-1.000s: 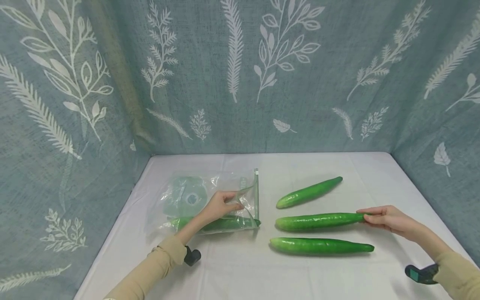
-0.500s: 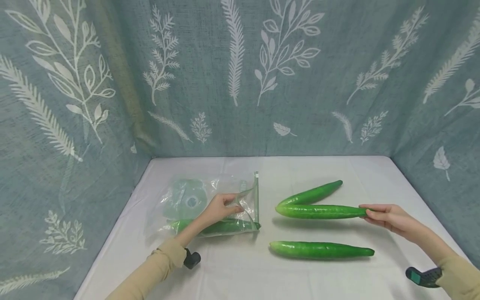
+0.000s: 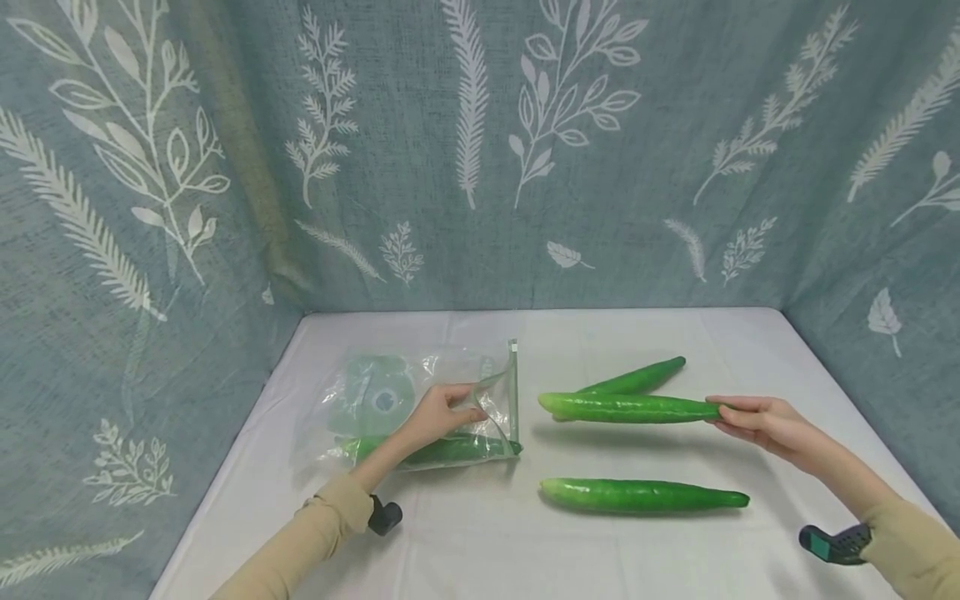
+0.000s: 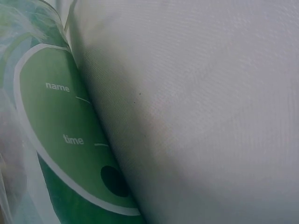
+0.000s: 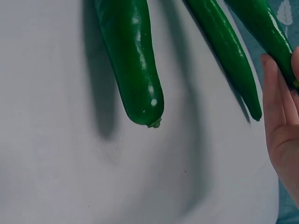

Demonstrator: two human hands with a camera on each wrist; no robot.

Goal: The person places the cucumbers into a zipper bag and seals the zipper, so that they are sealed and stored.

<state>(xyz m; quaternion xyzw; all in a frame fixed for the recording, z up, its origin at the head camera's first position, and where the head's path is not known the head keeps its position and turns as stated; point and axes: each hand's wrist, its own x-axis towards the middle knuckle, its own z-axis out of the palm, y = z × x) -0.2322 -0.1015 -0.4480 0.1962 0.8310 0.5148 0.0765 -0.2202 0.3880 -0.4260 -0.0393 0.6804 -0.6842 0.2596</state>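
At the left of the table lies a clear zip bag [image 3: 465, 358] with one cucumber [image 3: 450, 450] inside. My left hand [image 3: 438, 417] pinches the bag's upper layer near its mouth, which gapes toward the right. In the left wrist view the bag's green printed label [image 4: 56, 116] reads "name" and "time". My right hand [image 3: 772, 429] pinches the narrow dark end of another cucumber [image 3: 630, 408], held level above the table with its shadow below. It overlaps the rear cucumber [image 3: 637, 380] in the head view. In front lies a further cucumber [image 3: 645, 496].
A white cloth covers the table [image 3: 570, 550]. Teal curtains [image 3: 420, 150] with white leaf prints stand behind it and along both sides. Each wrist wears a dark device, the right one [image 3: 832, 546] partly under the sleeve.
My right hand has lifted the middle cucumber off the table, moving it away from me and a little left. The left hand keeps its hold on the bag.
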